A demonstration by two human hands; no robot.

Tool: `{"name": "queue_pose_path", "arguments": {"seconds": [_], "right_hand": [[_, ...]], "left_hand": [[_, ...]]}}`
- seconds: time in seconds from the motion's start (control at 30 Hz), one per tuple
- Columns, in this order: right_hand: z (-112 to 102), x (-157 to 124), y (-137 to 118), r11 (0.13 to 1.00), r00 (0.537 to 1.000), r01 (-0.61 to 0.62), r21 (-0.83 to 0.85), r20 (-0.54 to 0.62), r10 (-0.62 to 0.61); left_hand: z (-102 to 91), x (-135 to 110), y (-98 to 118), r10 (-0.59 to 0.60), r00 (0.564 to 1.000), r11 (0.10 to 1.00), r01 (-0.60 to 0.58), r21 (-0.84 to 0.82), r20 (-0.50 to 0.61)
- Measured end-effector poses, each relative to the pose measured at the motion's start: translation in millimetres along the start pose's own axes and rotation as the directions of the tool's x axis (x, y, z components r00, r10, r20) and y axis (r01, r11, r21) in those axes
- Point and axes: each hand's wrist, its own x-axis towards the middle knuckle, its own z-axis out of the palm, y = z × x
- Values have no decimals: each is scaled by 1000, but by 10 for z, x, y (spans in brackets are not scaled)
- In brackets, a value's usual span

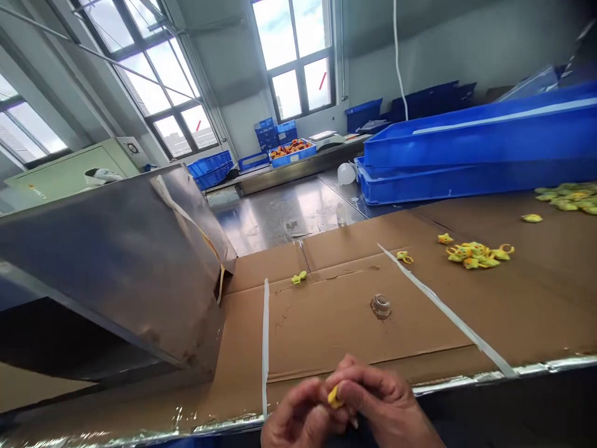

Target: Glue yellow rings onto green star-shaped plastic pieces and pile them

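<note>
Daylight comes through tall windows (298, 62) into a workshop, and a cardboard-covered worktop (354, 336) stretches out in front of you. Your fingers (354, 379) are curled and pressed close together, with your left hand (303, 415) and right hand (375, 398) meeting at the fingertips to pinch a small yellow plastic piece (334, 397) just over the worktop's near edge, which is lined with foil tape (461, 381). Beyond your hands, a clear round fitting (380, 306) sits on the cardboard between two white strapping bands (443, 305). A lone yellow scrap (299, 277) lies farther out, near the left band. Off to the right you have a loose heap of yellow ring-shaped pieces (473, 254), and past it a larger yellow-green pile (566, 196) at the far edge of the frame. On your left, a tilted stainless steel chute (107, 261) stands against the cardboard. Farther off, long blue plastic crates (480, 143) are stacked on the right, and a blue tray of orange and yellow pieces (291, 152) sits on a distant steel worktop (298, 177).
</note>
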Motion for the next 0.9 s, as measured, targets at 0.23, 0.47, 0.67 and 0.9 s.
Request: {"name": "queue_pose_path", "arguments": {"seconds": [0.23,0.47,0.67,0.9], "right_hand": [[-608,-282,-521,965,961,-157,-209,-258,100],[-1013,-435,-617,964,894,-170,-202,-444,65],[-1214,-280,-786,980,882,-110,-166,-471,19],[-1380,-48,-835,968,879,-110,-228,-477,-13]], "left_hand": [[309,1636,-56,93,977,777,-193,599,193],[464,1983,-143,121,964,653,-258,712,238],[386,1459,-63,146,988,871,-149,469,42],[416,277,-214,-387,922,914,380,-143,-23]]}}
